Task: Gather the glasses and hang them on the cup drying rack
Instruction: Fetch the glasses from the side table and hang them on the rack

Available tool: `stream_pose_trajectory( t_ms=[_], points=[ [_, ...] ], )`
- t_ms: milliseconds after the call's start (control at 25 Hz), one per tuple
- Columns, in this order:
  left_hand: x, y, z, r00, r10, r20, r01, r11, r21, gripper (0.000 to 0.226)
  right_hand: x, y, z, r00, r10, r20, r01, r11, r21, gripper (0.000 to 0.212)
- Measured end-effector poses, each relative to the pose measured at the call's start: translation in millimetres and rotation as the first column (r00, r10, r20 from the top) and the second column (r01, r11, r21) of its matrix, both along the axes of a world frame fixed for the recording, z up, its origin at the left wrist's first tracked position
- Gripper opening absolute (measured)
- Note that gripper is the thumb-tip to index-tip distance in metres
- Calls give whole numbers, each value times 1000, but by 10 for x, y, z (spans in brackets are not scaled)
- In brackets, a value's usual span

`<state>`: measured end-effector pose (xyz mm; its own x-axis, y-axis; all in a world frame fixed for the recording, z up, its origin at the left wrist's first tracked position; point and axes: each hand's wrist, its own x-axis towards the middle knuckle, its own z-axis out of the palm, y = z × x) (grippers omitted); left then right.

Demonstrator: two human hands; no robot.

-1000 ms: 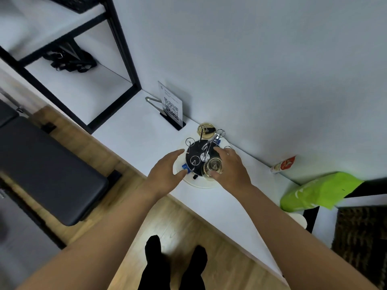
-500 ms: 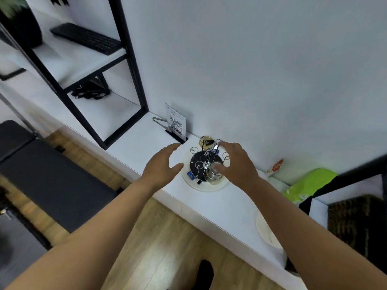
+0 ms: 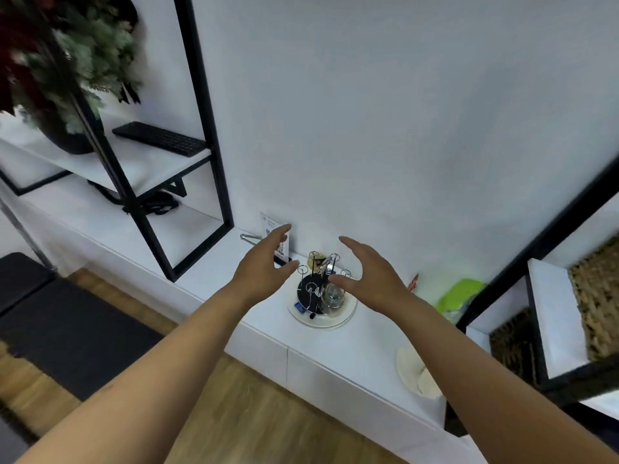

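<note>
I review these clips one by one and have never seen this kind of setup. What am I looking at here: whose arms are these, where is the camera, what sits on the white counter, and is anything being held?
There is no machine here. A person wears a wide-angle camera on the head, so the single view looks forward and down along their own bare arms.

The left hand and right hand are both open with fingers spread, hovering either side of a wire cup drying rack. Neither holds anything.

The rack stands on a pale round tray on the white counter. One clear glass sits upside down on the rack's right side.

Also on the counter: a small card with a QR code against the wall behind the left hand, a lime green bag to the right, and a pale plate near the front edge.
</note>
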<state>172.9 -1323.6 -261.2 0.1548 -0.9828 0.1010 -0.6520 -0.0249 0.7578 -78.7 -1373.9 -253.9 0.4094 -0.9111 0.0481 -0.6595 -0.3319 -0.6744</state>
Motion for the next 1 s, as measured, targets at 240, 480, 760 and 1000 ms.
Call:
stream_pose_trajectory(
  t_ms=[240, 480, 760, 1000],
  points=[
    [-289, 272, 517, 1000, -18, -7, 18, 999, -44, 74, -262, 259, 535, 999, 5, 38, -3, 998, -70, 80],
    [-560, 704, 877, 998, 59, 27, -56, 990, -127, 79, -552, 533, 838, 989, 73, 125, -63, 994, -86, 77],
    [-1294, 1397, 979, 984, 176, -6, -174, 967, -188, 86, -1111, 971, 997, 963, 184, 196, -167, 981, -99, 79],
    [-1880, 2069, 1133, 979, 201, 46, -187, 960, -210, 85, -1597, 1445, 1026, 944, 230, 238, -206, 971, -118, 75]
  ],
)
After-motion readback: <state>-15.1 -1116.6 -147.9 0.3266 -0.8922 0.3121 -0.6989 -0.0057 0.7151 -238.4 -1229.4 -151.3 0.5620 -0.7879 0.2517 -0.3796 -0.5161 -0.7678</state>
